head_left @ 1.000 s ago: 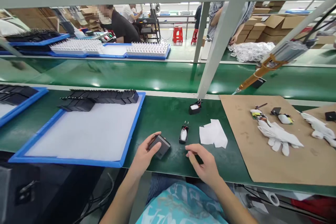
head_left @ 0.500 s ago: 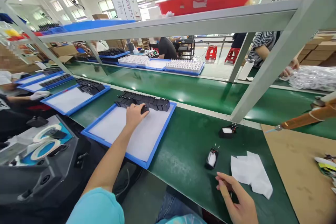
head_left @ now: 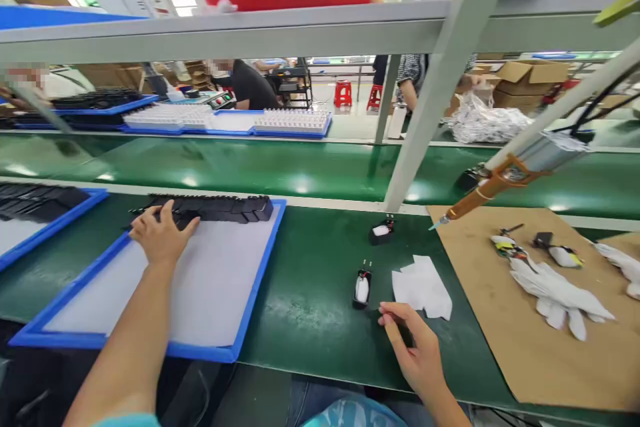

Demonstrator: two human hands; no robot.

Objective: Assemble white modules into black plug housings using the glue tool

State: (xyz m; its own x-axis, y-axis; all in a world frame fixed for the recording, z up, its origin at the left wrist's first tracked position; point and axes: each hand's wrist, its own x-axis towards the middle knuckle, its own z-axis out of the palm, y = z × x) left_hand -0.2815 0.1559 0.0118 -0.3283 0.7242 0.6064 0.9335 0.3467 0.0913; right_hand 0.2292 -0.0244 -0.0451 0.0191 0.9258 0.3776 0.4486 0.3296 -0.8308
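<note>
Black, closed-looking boxes (head_left: pixel 256 209) are lining the tray's (head_left: pixel 257 280) far edge, apparently finished; left hand (head_left: pixel 161 238) is spreading over them, grip unclear. Two open boxes (head_left: pixel 362 289) are remaining between the worktop's (head_left: pixel 300 343) far and near edges; right hand (head_left: pixel 418 347) is curling nearby, pinch unclear.

The one camera is riding on the person's head, looking forward and down across the green bench (head_left: pixel 310 333). It is hanging close enough that the shirt (head_left: pixel 357 411) is poking in at bottom centre, with the left hand (head_left: pixel 163 237) showing left of centre and the right hand (head_left: pixel 415 350) lower right. The blue-rimmed tray (head_left: pixel 260 280) is filling the left side, the cardboard (head_left: pixel 565 373) the lower right. A shelf (head_left: pixel 280 40) is cutting across the top; beneath it, the view is reaching far back to small red stools (head_left: pixel 343 93).
</note>
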